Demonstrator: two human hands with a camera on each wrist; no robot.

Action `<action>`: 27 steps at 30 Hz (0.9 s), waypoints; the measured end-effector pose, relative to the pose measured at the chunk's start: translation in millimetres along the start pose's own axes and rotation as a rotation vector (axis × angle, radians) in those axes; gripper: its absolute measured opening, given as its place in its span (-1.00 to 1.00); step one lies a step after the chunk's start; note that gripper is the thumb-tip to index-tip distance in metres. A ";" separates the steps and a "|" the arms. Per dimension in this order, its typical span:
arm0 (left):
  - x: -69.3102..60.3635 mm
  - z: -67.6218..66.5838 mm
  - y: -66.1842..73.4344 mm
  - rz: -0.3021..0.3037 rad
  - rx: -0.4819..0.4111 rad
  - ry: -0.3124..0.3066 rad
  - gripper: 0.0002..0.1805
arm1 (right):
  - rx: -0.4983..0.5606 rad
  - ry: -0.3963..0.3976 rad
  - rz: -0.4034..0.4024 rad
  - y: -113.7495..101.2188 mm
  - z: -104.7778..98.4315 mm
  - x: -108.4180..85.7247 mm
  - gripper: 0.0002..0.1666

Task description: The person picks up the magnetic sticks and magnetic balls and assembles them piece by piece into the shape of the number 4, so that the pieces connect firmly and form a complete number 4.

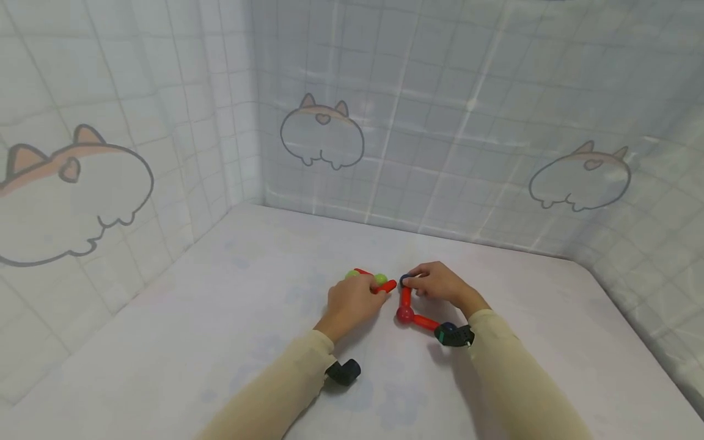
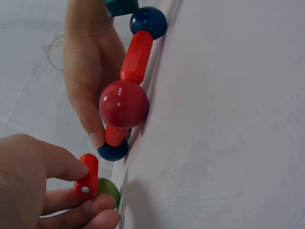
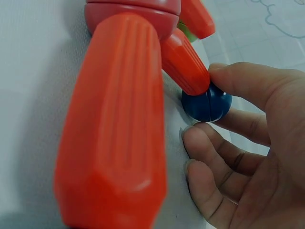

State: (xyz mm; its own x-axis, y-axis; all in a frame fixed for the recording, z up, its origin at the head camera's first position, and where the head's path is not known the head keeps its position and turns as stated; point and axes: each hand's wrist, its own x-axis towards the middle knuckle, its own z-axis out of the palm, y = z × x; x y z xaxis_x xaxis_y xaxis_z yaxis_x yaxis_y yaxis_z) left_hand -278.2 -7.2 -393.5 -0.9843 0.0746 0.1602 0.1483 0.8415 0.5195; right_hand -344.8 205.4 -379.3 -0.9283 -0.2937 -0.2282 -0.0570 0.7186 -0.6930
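The counter (image 1: pixel 247 244) is bounded along its far, left and right edges by wall sheets (image 1: pixel 418 91) printed with grid lines and cartoon animals. Toward the far edge, two green balls (image 1: pixel 381 279) and a rear red stick (image 1: pixel 361 271) are partly covered by the left grip (image 1: pixel 352 299). Nearer the right edge, the near blue ball (image 2: pixel 148 23) is partly screened, in the head view, by a dark wrist camera (image 1: pixel 456 335). From a red ball (image 1: pixel 405 315), that ball and the far blue ball (image 3: pixel 205 106) are reached by two red sticks (image 2: pixel 137 57) set at an angle. The far blue ball is pinched between thumb and forefinger of the right grip (image 1: pixel 439 282), its other fingers loosely bent. The held red stick (image 1: pixel 388 286) is pinched by the left grip, just apart from the far blue ball; whether it is joined to a green ball cannot be told.
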 end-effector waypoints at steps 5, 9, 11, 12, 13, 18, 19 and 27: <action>-0.5 2.5 -2.5 0.004 -0.061 0.075 -0.79 | -0.023 -0.009 0.018 1.7 -1.8 2.4 -0.46; 0.4 5.7 -3.6 0.029 -0.083 0.126 -0.79 | -0.012 -0.013 0.022 4.3 -5.8 1.6 -0.38; 1.1 7.2 -3.9 0.042 -0.125 0.135 -0.80 | 0.026 -0.014 0.021 7.1 -8.2 -0.3 -0.37; 1.5 7.8 -4.1 0.043 -0.154 0.134 -0.81 | 0.048 -0.015 0.017 8.9 -9.5 -1.7 -0.37; 1.4 8.8 -4.2 0.042 -0.189 0.131 -0.82 | 0.073 -0.016 0.012 11.2 -10.6 -3.9 -0.38; 2.2 10.5 -4.9 0.040 -0.428 0.078 -0.85 | 0.154 -0.007 -0.007 23.7 -14.8 -17.9 -0.43; 2.5 10.5 -4.8 0.035 -0.466 0.063 -0.84 | 0.166 -0.003 -0.006 26.6 -15.2 -21.1 -0.44; 4.0 7.0 -1.5 -0.030 -0.590 -0.037 -0.80 | 0.229 0.024 -0.010 39.5 -15.9 -45.8 -0.44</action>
State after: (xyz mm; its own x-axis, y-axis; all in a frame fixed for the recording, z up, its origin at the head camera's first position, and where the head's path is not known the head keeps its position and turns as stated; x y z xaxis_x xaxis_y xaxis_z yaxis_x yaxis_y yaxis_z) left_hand -283.1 -4.4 -399.5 -0.9900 0.0830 0.1139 0.1379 0.4041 0.9043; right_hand -310.4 257.3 -385.4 -0.9368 -0.2830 -0.2058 0.0158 0.5534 -0.8328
